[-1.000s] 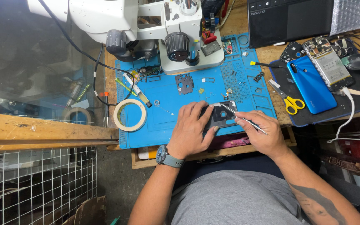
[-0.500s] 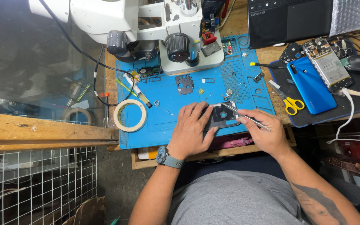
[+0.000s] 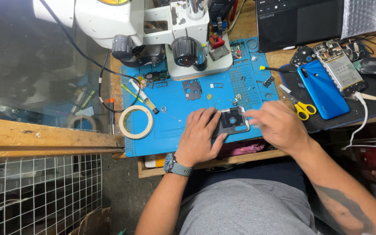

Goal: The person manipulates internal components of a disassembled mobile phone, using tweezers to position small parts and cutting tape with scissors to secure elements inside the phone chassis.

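While the left hand (image 3: 199, 139) lies flat near the centre of the frame, fingers spread and pressing a small dark rectangular phone part with a pale rim (image 3: 233, 120) onto the blue silicone work mat (image 3: 175, 109), the right hand (image 3: 279, 126) hovers just right of it, blurred; whether it grips anything cannot be told. Yellow-handled scissors (image 3: 301, 108) lie further right, a white tape ring (image 3: 136, 122) left.

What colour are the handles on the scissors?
Yellow. The scissors lie on the dark mat right of the blue one, clearest in the head view.
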